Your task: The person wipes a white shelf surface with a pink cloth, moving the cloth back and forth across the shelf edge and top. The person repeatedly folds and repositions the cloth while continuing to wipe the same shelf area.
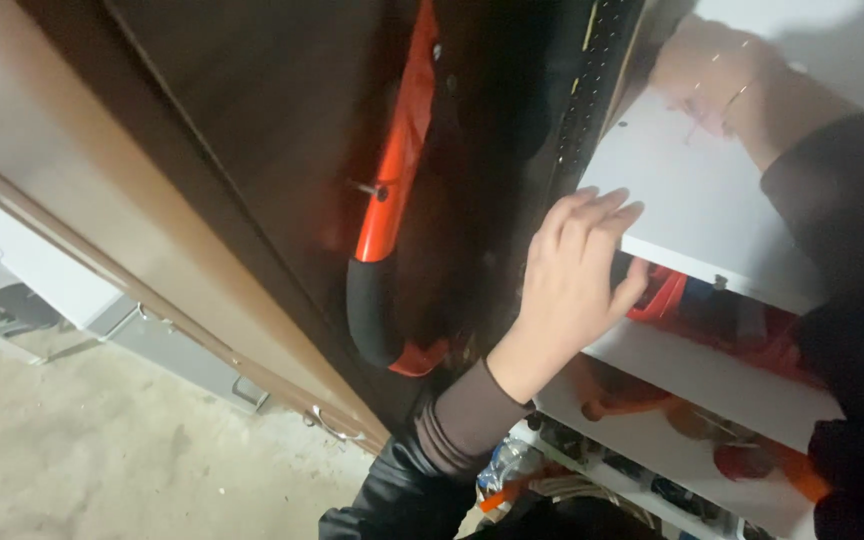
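1. Head view, edges: a white shelf board (697, 195) runs slantwise across the right of the picture. Its near corner juts toward a dark brown cabinet door (252, 130) that stands open on the left, with only a narrow dark gap between the two.
2. In that gap hangs an orange and black tool (384, 215), long and upright, just left of the board's corner. There is little free room here.
3. Below the top board lie two more white shelves (692, 375). They are crowded with orange and red items too blurred to name.
4. Open room is at lower left: bare concrete floor (102, 450) beneath the door's lower edge, where a small metal handle (332, 428) sticks out.
5. The left hand (577, 275) lies on the near corner of the top board, fingers spread flat over its upper face and thumb hooked under the front edge, so it clasps the board.
6. The right hand (707, 75) rests on the far end of the same board, near the top edge of the picture. It is blurred, and I cannot tell whether it grips or merely presses.
7. The board thus sits between both hands, touching each.
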